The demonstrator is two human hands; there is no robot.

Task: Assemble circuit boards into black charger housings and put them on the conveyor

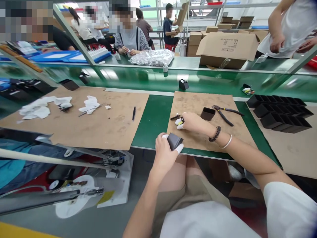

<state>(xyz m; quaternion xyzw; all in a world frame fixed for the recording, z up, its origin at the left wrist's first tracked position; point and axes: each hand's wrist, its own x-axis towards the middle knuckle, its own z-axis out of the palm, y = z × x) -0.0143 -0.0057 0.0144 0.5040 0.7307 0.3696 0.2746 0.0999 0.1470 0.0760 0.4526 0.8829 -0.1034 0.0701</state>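
My left hand (pixel 162 153), white covers on its fingertips, grips a black box (pixel 174 141) tilted just off the table's front edge. My right hand (pixel 193 124) reaches onto the brown cardboard mat (pixel 193 99), its white-covered fingertips closed about a small black-and-yellow part (pixel 181 122) that they partly hide. A short black piece (pixel 175 117) lies just left of those fingers. Right of the hand stands an open black box (pixel 208 114). Beyond it rest pliers (pixel 226 114) with black handles, jaws toward the box.
Several open black boxes (pixel 279 112) stand in rows at the right. On the left mat (pixel 116 129) lie crumpled white cloths (pixel 89 104) and a thin black tool (pixel 134 113). A green conveyor (pixel 143 79) behind carries a small black unit (pixel 183 84). Several people work beyond.
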